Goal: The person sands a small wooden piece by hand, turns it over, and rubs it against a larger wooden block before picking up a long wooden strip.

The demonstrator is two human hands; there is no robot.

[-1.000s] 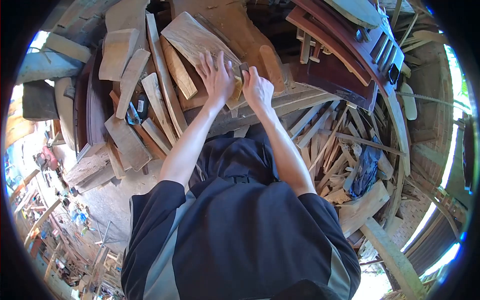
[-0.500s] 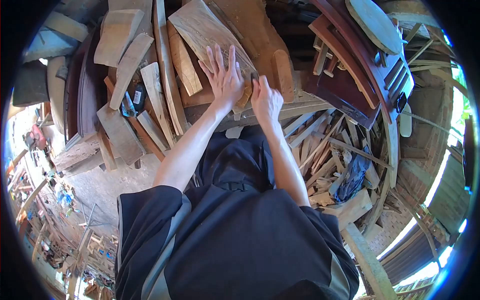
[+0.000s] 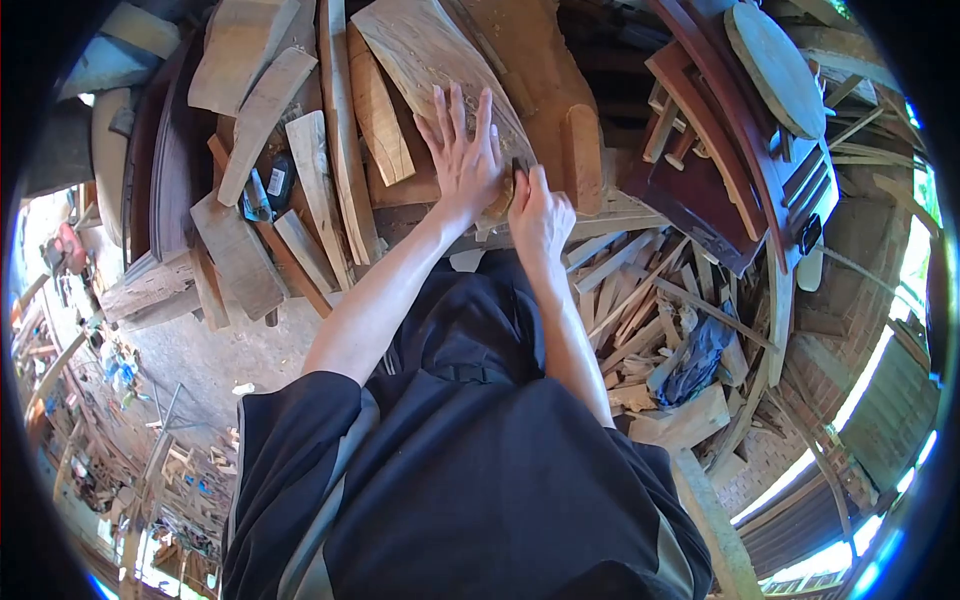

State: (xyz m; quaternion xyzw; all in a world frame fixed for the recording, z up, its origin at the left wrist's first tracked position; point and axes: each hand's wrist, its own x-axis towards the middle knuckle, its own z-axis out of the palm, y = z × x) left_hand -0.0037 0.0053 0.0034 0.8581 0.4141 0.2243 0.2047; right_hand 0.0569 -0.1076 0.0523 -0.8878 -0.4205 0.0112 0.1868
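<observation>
My left hand (image 3: 465, 165) lies with its fingers spread on a wide, pale wooden board (image 3: 425, 50) on the workbench. Just right of it, my right hand (image 3: 541, 212) is closed around a small dark tool (image 3: 520, 167), mostly hidden by the fingers, at the board's lower right edge. A narrower wood piece (image 3: 382, 125) lies left of the board. On the right stands a short block with a rounded end (image 3: 583, 160).
Curved wood pieces (image 3: 265, 125) and a dark bottle (image 3: 280, 182) lie at the left. Dark red furniture (image 3: 700, 195) with a round wooden seat (image 3: 775, 70) stands at the right. Offcuts (image 3: 650, 330) and a blue-black plastic bag (image 3: 700, 360) are piled below it.
The view has shifted slightly. Both hands stay close together at the board; my right hand and the dark tool sit slightly lower beside my left hand.
</observation>
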